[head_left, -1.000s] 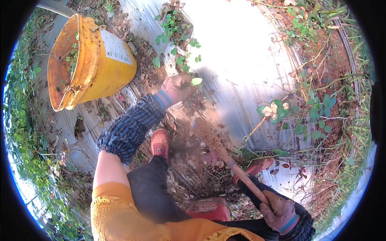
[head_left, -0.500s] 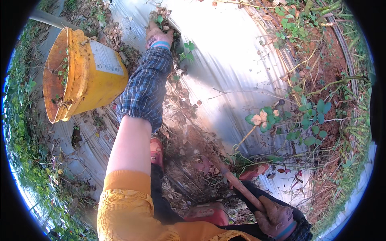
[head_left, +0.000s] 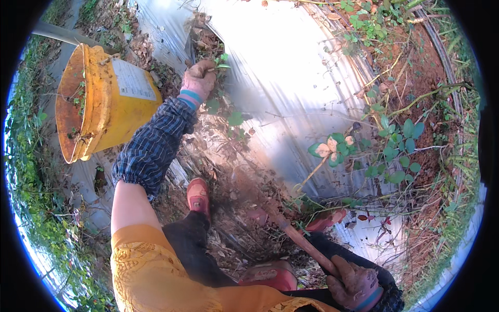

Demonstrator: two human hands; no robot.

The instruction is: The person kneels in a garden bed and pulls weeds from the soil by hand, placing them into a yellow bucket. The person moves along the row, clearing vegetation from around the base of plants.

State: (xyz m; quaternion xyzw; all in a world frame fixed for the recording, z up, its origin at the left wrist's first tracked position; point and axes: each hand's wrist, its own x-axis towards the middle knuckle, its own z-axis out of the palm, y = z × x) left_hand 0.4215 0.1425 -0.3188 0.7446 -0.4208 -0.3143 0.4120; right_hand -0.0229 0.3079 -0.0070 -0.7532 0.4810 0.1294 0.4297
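My left hand [head_left: 199,80], in a soiled pale glove with a blue-striped cuff, is closed on a small leafy weed [head_left: 222,62] whose green leaves stick out beside the fingers. It is just below a hole of dark soil and dead leaves [head_left: 206,42] in the white plastic sheeting [head_left: 291,67]. A yellow bucket [head_left: 127,112] lies tipped on its side left of that hand. At the lower right, my gloved right hand [head_left: 356,285] grips a wooden tool handle [head_left: 309,247]; its far end blurs into the litter, so the tool's head cannot be made out.
My red shoes [head_left: 198,195] are on the leaf-strewn ground, beside another red object [head_left: 267,275] near my body. A leafy branch [head_left: 332,150] and trailing stems cross the sheeting on the right, bordering bare reddish soil [head_left: 423,88]. A grey pole [head_left: 67,34] is behind the bucket.
My left hand has drawn back toward me and slightly left, from the hole's leaves, with the weed in its fingers. My right hand stays on the handle.
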